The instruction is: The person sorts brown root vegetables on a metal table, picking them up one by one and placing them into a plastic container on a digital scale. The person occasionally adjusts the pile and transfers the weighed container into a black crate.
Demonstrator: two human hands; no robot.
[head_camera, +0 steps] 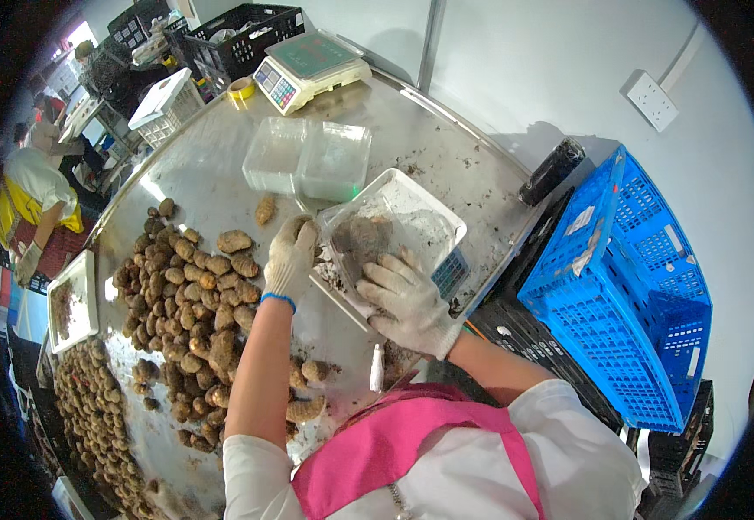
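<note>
My left hand (291,257), in a dirty white knitted glove with a blue band at the wrist, is curled just left of a clear plastic tray (387,224). Brown shows at its fingertips; whether that is a taro or soil on the glove is unclear. Inside the tray are brown taro corms (365,242), partly blurred by the plastic. The tray sits on the white pan (439,208) of a digital scale, whose keypad (450,273) shows at the right. My gloved right hand (409,302) lies over the tray's near side, fingers spread, touching it.
A large heap of taro corms (188,305) covers the steel table's left part. Stacked clear trays (305,159), a second scale (309,65) and yellow tape (241,88) stand beyond. A knife handle (377,368) lies near me. Blue crates (617,299) flank the right; a co-worker (39,195) stands left.
</note>
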